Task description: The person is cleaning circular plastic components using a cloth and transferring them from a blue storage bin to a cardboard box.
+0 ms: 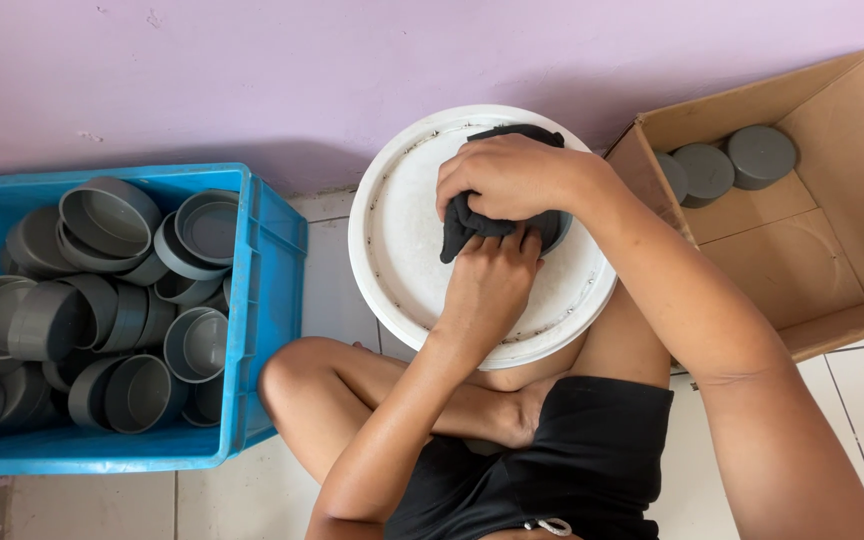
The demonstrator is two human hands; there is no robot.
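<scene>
Both hands [497, 225] curled, touching

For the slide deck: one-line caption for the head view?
Seated person's right hand and left hand grip a dark cloth over a white lid, between blue crate and cardboard box.

A blue plastic crate [270, 262] filled with grey round caps [112, 300] sits well to the left of the hands, an open cardboard box [832, 260] holding three grey caps [717, 165] lies to their right, and a lilac wall [252, 70] rises beyond them.
</scene>
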